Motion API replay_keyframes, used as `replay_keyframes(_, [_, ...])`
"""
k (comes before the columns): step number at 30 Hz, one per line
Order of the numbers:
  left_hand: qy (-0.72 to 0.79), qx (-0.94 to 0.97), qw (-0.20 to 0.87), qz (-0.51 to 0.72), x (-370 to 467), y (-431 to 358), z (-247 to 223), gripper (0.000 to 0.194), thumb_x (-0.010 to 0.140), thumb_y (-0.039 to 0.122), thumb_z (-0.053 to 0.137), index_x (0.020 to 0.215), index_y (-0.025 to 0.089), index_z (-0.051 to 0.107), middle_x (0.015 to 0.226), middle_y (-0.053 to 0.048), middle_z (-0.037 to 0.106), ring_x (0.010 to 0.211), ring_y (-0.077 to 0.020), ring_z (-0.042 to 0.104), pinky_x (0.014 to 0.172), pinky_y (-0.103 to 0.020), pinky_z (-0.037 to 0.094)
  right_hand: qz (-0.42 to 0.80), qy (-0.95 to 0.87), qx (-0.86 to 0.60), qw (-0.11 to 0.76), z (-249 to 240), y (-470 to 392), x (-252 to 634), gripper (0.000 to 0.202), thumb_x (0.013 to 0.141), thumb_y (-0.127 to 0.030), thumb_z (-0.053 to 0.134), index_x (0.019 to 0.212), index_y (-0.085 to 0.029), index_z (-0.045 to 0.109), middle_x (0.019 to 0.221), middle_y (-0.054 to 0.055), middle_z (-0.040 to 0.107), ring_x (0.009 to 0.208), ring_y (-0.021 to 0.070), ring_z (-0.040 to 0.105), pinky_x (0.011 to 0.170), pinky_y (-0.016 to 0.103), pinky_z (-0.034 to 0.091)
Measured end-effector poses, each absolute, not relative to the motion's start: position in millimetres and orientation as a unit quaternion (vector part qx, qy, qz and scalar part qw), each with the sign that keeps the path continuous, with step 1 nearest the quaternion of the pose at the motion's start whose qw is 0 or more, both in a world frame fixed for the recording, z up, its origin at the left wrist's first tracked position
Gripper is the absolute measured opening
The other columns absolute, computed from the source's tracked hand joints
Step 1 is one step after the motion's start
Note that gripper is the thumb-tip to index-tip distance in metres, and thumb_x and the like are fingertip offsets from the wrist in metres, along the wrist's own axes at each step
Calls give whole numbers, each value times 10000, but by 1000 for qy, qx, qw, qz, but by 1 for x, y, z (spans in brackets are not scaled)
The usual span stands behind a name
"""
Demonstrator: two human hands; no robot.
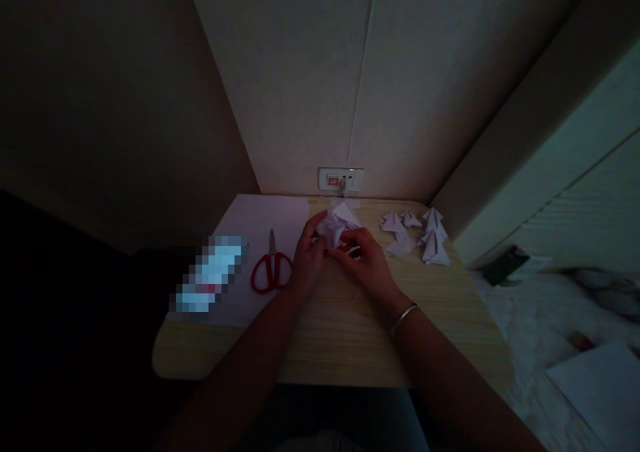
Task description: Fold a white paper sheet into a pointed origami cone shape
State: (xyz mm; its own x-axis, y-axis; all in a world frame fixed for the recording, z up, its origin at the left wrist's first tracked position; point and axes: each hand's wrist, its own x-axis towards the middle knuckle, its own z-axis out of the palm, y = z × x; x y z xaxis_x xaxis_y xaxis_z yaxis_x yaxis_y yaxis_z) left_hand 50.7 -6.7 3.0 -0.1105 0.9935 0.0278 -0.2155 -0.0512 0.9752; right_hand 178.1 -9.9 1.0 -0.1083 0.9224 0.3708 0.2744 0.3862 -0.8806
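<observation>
While your left hand and right hand pinch the white paper between them over the table, steady its layers with one and firm each crease gently with the other.

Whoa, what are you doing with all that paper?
The left hand and right hand are together holding a creased piece of white paper above a pale wooden table. Red-handled metal scissors lie on flat white paper to the left, touched by neither hand. Several small folded white paper shapes sit over on the right.
</observation>
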Motion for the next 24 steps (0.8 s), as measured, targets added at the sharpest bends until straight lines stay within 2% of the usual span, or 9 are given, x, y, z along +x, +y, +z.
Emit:
replay_keyframes(3, [426,405,553,591,54,-6,2,367,665,148,513,1018,229,572,940,-2,631,797,-127,581,734,-257,495,317,-661,-455,505,-1,-6,180,216,728,-359,694,869,-213,619,893,30,569,717,138,582,584,260,489])
replay_keyframes(8, [374,327,612,615,56,-6,4,279,610,111,566,868,197,503,847,18,624,780,-112,595,769,-280,501,366,-618,-460,522,-5,-3,181,211,754,-356,671,908,-220,623,898,30,597,732,141,595,654,281,516])
replay_keyframes(12, [351,322,631,613,53,-5,4,295,597,124,646,849,189,508,859,18,633,790,-112,607,799,-304,500,372,-596,-447,554,-8,-1,182,187,740,-330,689,894,-233,648,915,32,594,779,156,604,703,306,525])
replay_keyframes(14, [374,356,609,602,51,-4,2,304,615,183,694,872,191,532,847,18,634,762,-111,608,787,-301,497,343,-611,-432,568,-9,0,183,134,746,-307,687,863,-245,670,930,37,581,826,167,599,725,319,526])
replay_keyframes(18, [471,436,540,545,46,0,-5,358,623,320,745,908,174,584,732,10,609,643,-109,578,668,-261,477,264,-661,-419,564,-5,-1,186,80,790,-275,645,852,-253,689,962,50,566,893,185,584,757,341,527])
replay_keyframes(20, [494,462,497,544,43,2,-6,362,600,343,764,875,162,615,790,-13,605,690,-123,586,672,-257,476,228,-687,-419,548,-2,-3,187,92,814,-258,618,872,-249,688,970,57,558,871,181,581,741,339,531])
replay_keyframes(24, [499,488,425,576,40,4,-6,294,589,364,767,774,153,679,951,-51,591,858,-160,592,788,-279,479,202,-715,-421,520,2,-7,188,114,843,-271,590,904,-239,681,1036,68,535,778,148,575,686,320,545])
